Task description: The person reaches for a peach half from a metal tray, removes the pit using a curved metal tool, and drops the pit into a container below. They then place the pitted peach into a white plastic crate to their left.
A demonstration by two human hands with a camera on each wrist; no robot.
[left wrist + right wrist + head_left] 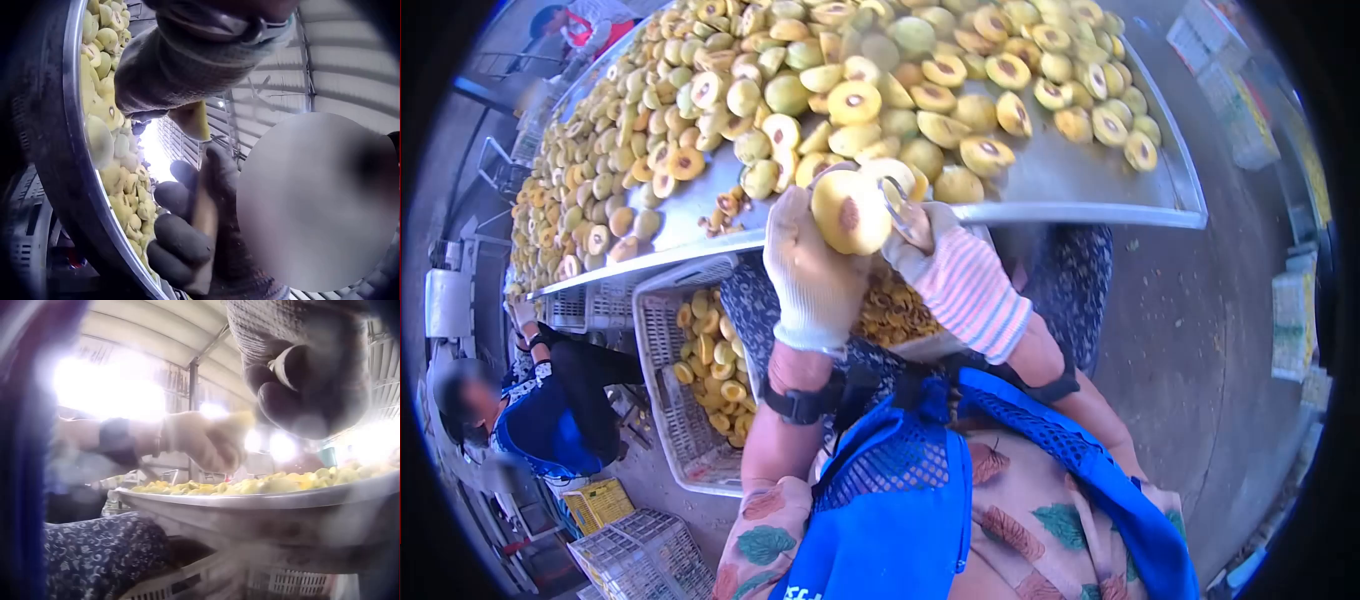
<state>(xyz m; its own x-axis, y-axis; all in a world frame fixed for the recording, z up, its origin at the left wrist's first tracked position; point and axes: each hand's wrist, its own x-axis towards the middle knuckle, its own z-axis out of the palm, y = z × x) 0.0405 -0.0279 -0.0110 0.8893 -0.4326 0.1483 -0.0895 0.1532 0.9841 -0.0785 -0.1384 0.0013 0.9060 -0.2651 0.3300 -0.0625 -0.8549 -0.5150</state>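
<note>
A gloved left hand [815, 275] holds up a yellow peach half [840, 215], its cut face showing a brown mark at the stone. The right hand [965, 285], in a striped glove, grips a small tool with a metal loop [894, 196], close beside the fruit. In the left wrist view, the tool's wooden handle [204, 225] lies within dark-coated fingers [181, 237], and the peach half [192, 120] hangs from the other hand just above the loop. From the right wrist, curled fingers [281, 400] of the right hand show around the pale handle.
A metal-topped table [1060, 190] bears a heap of halved peaches [800, 80]. Below it, a white crate [662, 400] holds more halves, and brown-yellow scraps [890, 310] lie between the knees. Another person [550, 410] sits at the left, near stacked crates [645, 560].
</note>
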